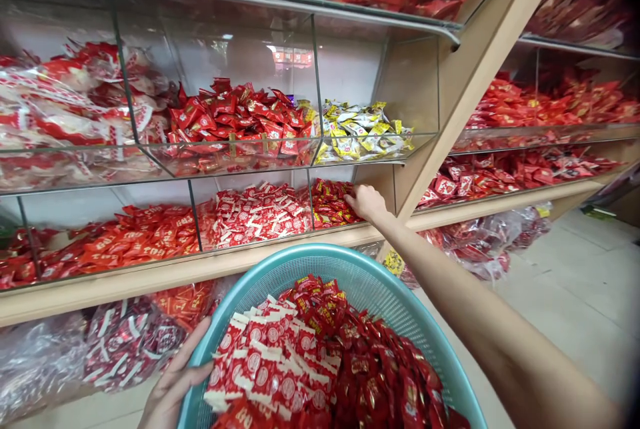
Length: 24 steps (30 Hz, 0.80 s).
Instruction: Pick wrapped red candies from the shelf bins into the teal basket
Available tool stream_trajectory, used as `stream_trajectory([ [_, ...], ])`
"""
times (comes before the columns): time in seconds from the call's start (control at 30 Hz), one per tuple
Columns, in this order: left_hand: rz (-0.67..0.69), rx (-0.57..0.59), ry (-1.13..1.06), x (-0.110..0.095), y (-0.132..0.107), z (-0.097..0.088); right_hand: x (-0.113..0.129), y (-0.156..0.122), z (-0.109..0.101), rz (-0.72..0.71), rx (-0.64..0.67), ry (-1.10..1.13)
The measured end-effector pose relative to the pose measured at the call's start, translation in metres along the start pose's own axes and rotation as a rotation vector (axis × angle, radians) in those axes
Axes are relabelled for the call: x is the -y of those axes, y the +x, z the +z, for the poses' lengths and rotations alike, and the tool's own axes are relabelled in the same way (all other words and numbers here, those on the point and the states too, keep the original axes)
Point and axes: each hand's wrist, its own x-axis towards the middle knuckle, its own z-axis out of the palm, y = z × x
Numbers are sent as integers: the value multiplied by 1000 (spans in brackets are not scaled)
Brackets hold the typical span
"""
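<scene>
My left hand (175, 379) grips the left side of a turquoise plastic basket (320, 252) with mesh walls. Inside lie white-and-red wrapped candies (273, 355), dark red wrapped candies (383, 375) and, towards the back, some red-and-yellow wrapped candies (320, 302). My right hand (367, 203) reaches over the basket into the small compartment at the right end of the lower shelf. Its curled fingers touch the pile of red-and-yellow candies (330, 205) there. What sits between those fingers is hidden.
Clear dividers split the shelves. Beside my right hand is a compartment of white-and-red candies (263, 212); above are yellow-and-white packets (357, 125) and red packets (240, 115). A slanted wooden post (450, 95) stands to the right. Plastic bags (130, 342) lie under the shelf.
</scene>
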Motion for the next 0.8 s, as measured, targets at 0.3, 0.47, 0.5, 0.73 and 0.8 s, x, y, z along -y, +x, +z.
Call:
stream_trajectory([
  [0.3,-41,-3,-39,-2,-4,3,-1,2,23,116,-25,112],
  [0.47,-31,13,-50,-1,-4,5,-4,2,24,9,-9,164],
  [0.5,-30,16,-53,-1,-4,5,-5,2,24,-12,8,180],
  [0.73,-45,6,-42,-2,-4,4,-14,0,7,-16,32,281],
  [0.8,-48,-6,-37,-2,-5,5,-20,-7,-10,-42,18,258],
])
